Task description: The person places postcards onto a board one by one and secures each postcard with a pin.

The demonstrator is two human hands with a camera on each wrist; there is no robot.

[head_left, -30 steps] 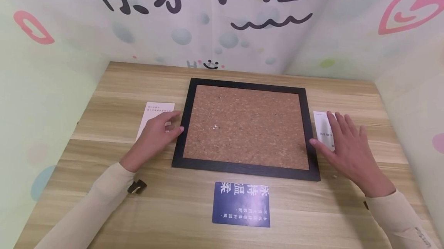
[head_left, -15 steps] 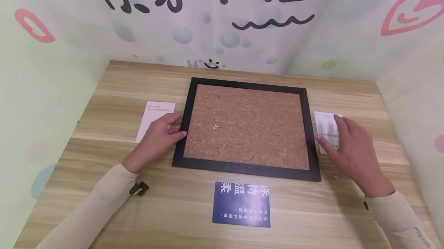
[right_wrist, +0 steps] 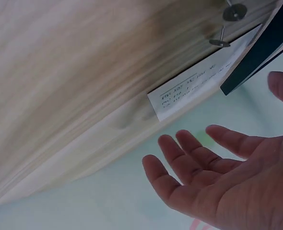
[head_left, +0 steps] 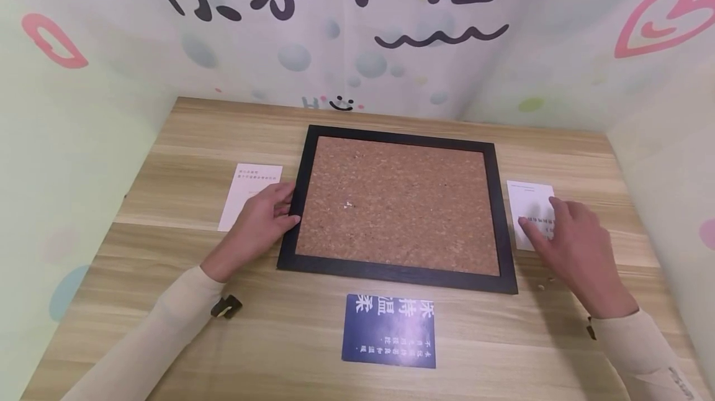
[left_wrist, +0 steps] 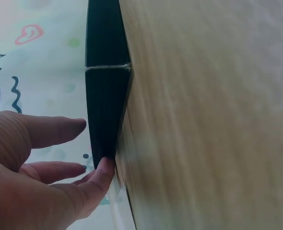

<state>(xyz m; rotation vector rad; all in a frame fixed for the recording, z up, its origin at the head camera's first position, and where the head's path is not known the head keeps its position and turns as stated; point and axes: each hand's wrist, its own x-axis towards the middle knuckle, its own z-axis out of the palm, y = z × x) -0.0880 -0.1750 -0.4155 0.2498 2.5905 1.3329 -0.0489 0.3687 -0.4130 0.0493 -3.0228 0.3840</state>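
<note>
In the head view, a cork board (head_left: 396, 202) with a black frame lies flat on the wooden table. My left hand (head_left: 254, 227) rests against the frame's left side, fingertips at its outer edge and the thumb at its top. The left wrist view shows a finger (left_wrist: 105, 167) on the black frame side (left_wrist: 105, 96), the thumb held away from the other fingers. Over a white printed card (head_left: 525, 202) right of the board hovers my right hand (head_left: 581, 249), fingers loosely bent and apart. In the right wrist view, nothing lies in that palm (right_wrist: 256, 187).
A pinkish white card (head_left: 240, 187) lies partly behind the left hand. In front of the board is a dark blue card (head_left: 388, 331) with white writing. Two thumbtacks (right_wrist: 219, 43) stand point up near the right card. A printed backdrop (head_left: 357, 47) encloses the table's back and sides.
My right hand has drawn back from the board's right edge, its fingers bending and uncovering more of the white card. The left hand has shifted slightly along the frame's left side.
</note>
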